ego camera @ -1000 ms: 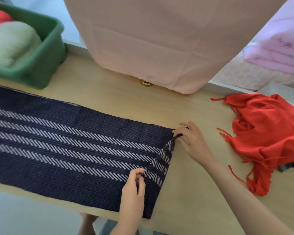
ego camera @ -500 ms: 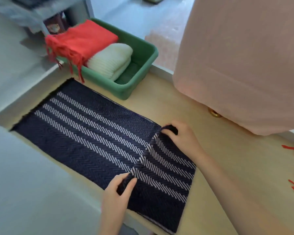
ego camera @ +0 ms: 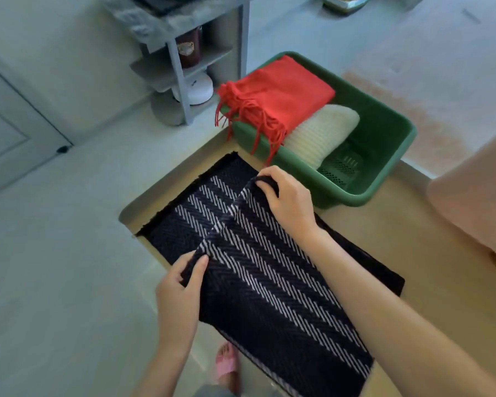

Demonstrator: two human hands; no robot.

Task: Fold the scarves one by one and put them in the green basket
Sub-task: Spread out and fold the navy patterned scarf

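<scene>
Navy striped scarf (ego camera: 269, 282), left hand (ego camera: 178, 290) pinching its near corner, right hand (ego camera: 289, 202) outstretched, grip clamped round far corner

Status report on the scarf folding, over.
Left hand, right hand each pinch navy scarf end, mid-fold. Red scarf, cream scarf already in green basket. Nothing blocking.

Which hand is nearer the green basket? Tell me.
Right. The right hand holds the navy scarf beside the green basket; the left hand holds it farther off.
</scene>
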